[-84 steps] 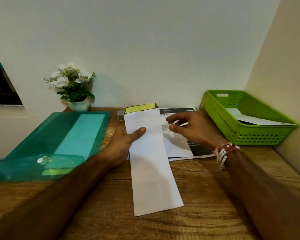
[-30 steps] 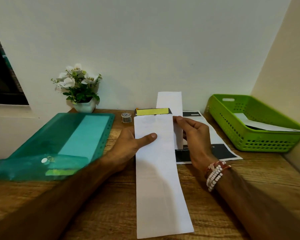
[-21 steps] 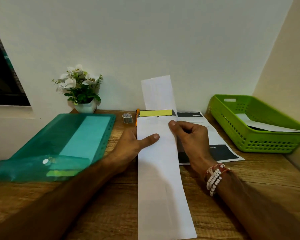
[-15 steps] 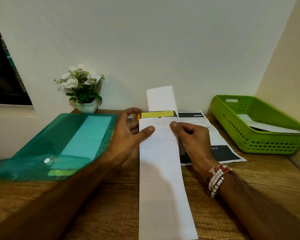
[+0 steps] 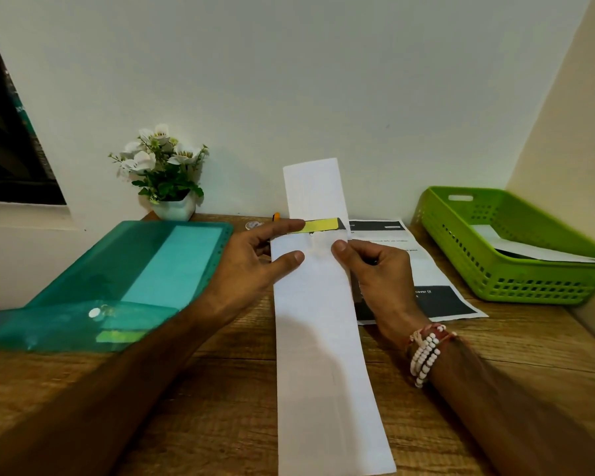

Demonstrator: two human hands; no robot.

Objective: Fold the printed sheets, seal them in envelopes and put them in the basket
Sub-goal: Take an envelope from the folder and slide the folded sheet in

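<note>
Folder (image 5: 117,276), green and translucent, lies flat on the wooden table (image 5: 220,407) at nine o'clock from the envelope, a white snap on its near flap. Behind it, at about eleven o'clock, a small white pot of white flowers (image 5: 167,173) stands against the wall. Just right of the pot, a little roll (image 5: 254,224) and the tip of an orange pen (image 5: 276,216) peek out past the left hand (image 5: 255,266).

That hand grips the long white envelope (image 5: 320,338) at its left edge near the mouth: thumb on the front, forefinger stretched over the yellow strip (image 5: 318,225) of the open flap. The envelope runs from twelve to six o'clock down the middle of the table. A folded sheet (image 5: 315,190) stands out of its mouth, rising against the wall.

The right hand (image 5: 375,273) pinches the envelope's right edge near the mouth, thumb in front and fingers curled behind – whether they also catch the sheet cannot be told. Bead bracelets (image 5: 426,352) circle that wrist.

A printed sheet (image 5: 426,269) with dark bands lies flat at three o'clock, partly under the hand. Beyond it sits the green basket (image 5: 512,269), white paper (image 5: 529,252) inside.
</note>
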